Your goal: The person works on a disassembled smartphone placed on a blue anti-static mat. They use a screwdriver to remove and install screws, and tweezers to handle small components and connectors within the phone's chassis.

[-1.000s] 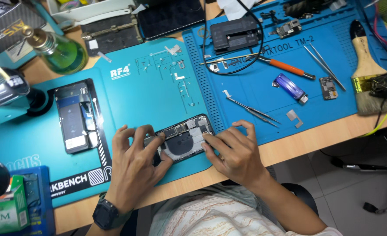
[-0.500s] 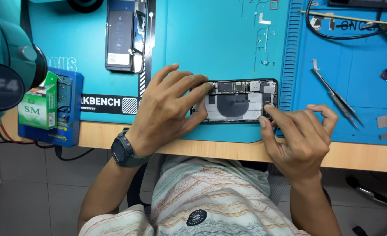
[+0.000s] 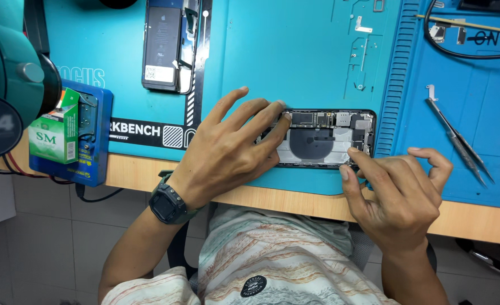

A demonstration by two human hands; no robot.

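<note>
An opened phone body (image 3: pixel 324 138) lies flat on the teal work mat (image 3: pixel 272 62), its boards and round coil showing. My left hand (image 3: pixel 230 149) rests over its left end, fingertips pressing on the inner parts. My right hand (image 3: pixel 397 192) sits at the phone's lower right corner, index finger and thumb touching the bottom edge. A black watch (image 3: pixel 168 204) is on my left wrist.
A detached phone screen (image 3: pixel 168 48) lies face down at the upper left. Tweezers (image 3: pixel 456 135) lie on the blue mat (image 3: pixel 476 113) to the right. A green box (image 3: pixel 52 130) sits on a blue tool block (image 3: pixel 94 141) at the left, beside a teal microscope (image 3: pixel 4 79). The wooden table edge (image 3: pixel 295 197) runs below.
The view has shifted a little to the right and nearer. Both hands stay on the phone, the right one now at its lower right corner.
</note>
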